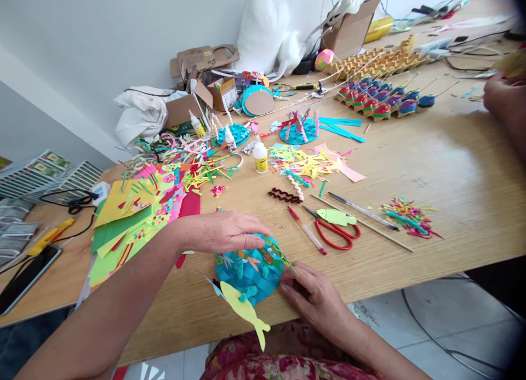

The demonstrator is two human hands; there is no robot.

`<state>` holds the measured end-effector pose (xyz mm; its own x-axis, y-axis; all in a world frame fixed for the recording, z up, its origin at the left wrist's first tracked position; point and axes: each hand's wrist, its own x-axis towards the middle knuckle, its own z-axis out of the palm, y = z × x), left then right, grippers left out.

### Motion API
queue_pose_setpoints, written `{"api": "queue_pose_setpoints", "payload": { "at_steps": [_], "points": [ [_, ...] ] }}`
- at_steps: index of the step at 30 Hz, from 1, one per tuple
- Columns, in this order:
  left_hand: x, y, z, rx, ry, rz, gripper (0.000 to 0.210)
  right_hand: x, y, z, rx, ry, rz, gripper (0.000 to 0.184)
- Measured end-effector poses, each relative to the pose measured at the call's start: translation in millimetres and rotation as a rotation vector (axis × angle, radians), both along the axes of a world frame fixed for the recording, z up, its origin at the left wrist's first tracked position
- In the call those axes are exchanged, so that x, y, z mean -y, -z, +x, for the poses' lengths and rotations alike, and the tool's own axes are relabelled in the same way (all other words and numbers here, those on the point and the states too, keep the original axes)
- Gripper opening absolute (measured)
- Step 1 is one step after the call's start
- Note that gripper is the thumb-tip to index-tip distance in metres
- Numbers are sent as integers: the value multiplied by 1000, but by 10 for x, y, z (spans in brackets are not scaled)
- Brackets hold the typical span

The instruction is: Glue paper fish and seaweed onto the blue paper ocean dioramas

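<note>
In front of me near the table's front edge is a blue woven paper craft [265, 284], with curled blue-green stems, small orange pieces and green strips on it. A yellow-green paper fish [242, 309] sticks out from its near side, past the table edge. My left hand [230, 232] reaches over the craft's far side, palm down, fingers stretched out; its thumb is close to the paper. My right hand [314, 292] has its fingers curled at the craft's right rim, by the ends of the green strips. Its fingertips are partly hidden.
Red-handled scissors [335, 229], a red pen [306, 230] and a wooden stick [370, 226] lie to the right. Beyond stand a glue bottle [261, 156] and paper scraps [308, 162]. Coloured sheets [135, 221] are at left. Another person's hand [503, 98] shows at far right.
</note>
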<state>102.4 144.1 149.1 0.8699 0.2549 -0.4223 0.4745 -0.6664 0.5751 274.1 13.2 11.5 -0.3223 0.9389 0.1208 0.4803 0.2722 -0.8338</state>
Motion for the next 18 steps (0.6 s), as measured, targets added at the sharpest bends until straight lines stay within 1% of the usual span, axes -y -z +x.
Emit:
{"api": "queue_pose_setpoints", "payload": {
  "at_steps": [5, 14, 18],
  "points": [
    [0, -13, 9, -12, 4, 8, 39, -7, 3, 4, 14, 33, 24, 15],
    [13, -30, 31, -34, 12, -2, 40, -77, -27, 26, 20, 167, 16, 11],
    [8, -36, 35, -43, 14, -6, 40, -131, -19, 32, 46, 172, 34, 9]
  ]
}}
